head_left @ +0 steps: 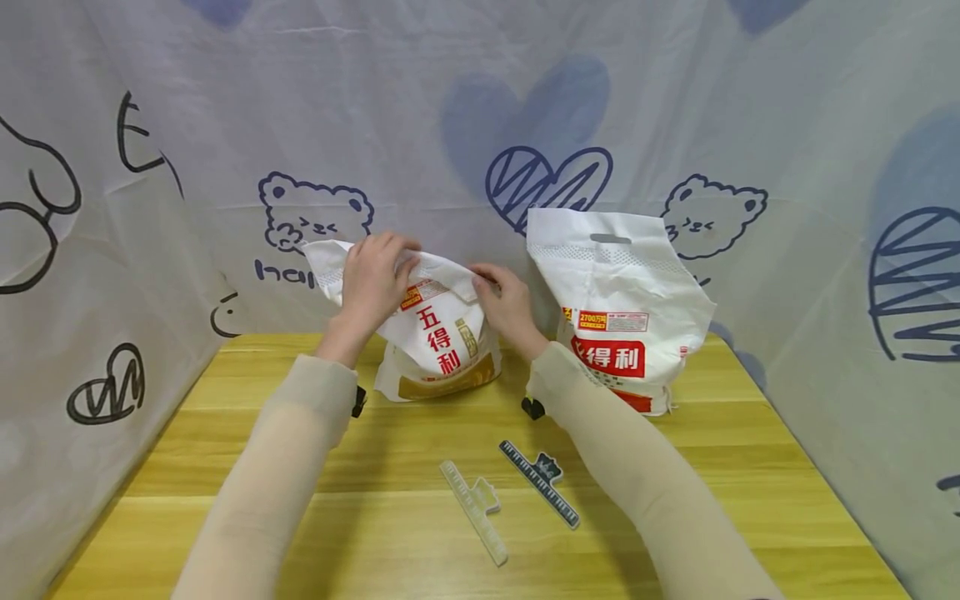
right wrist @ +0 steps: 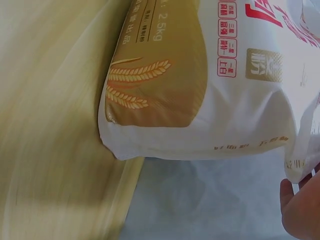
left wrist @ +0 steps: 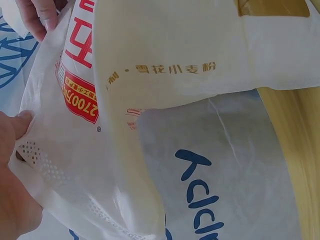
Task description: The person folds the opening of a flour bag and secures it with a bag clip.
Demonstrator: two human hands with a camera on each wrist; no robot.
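White wheat-flour bag (head_left: 438, 333) — probably heavy, soft-topped, best held along its upper edge, where left hand (head_left: 372, 279) and right hand (head_left: 512, 307) pinch it.

Arms (head_left: 262, 467) reach forward, converging; left grip (head_left: 375, 279) (slightly higher) and right grip (head_left: 510, 307) both pinch.
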